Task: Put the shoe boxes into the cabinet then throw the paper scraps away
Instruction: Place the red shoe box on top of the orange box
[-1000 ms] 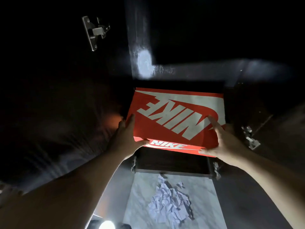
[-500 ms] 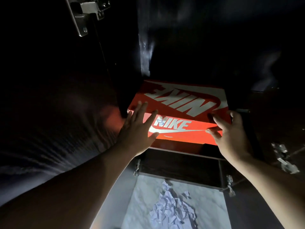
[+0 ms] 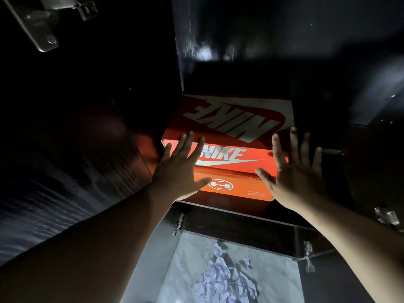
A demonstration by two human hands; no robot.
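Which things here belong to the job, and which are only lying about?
Belong to the job:
- orange shoe box, with left hand and right hand flat on its front
- cabinet
- paper scraps on the floor

Only lying about:
- metal hinge on the door

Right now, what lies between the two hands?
Head view: the orange shoe box's front face, with its white logo, spans the gap between left hand and right hand.

Shoe box [image 3: 229, 127] orange-red, white lettering and swoosh; cabinet [image 3: 240, 51] black; paper scraps [image 3: 225, 278] white; floor [image 3: 273, 270] pale marbled.
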